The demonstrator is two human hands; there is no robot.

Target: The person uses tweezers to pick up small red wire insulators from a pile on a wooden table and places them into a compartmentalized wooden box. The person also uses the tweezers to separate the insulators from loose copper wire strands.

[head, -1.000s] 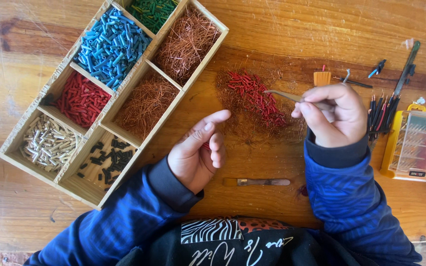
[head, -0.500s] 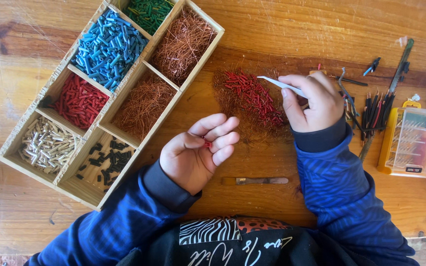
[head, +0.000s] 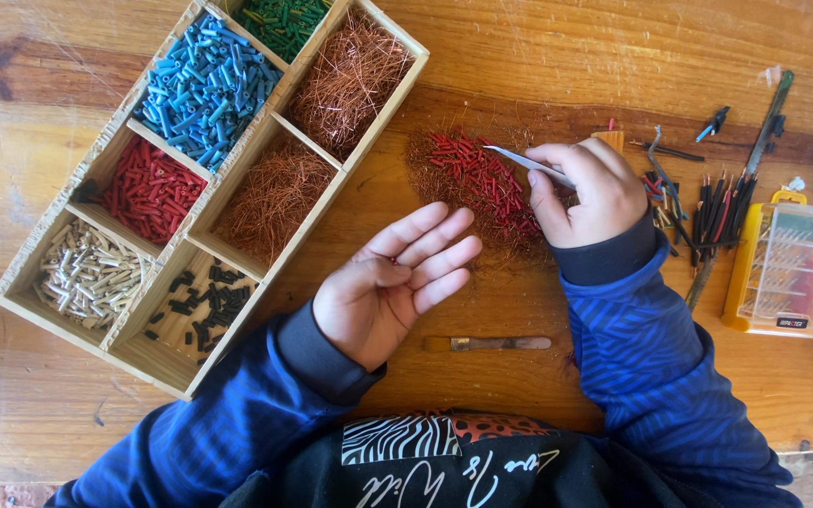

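Red sleeve bits [head: 482, 179] lie just beside the right hand [head: 583, 193] pinching tweezers [head: 529, 165]; left hand [head: 392, 282] spread wide.

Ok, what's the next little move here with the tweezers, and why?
Probably lower the tweezers in the right hand onto one red piece in the loose pile: their tip hovers over it, and the left hand waits open, palm up, beside it.

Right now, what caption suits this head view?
Right hand holds tweezers over red wire bits; left hand lies open, palm up.
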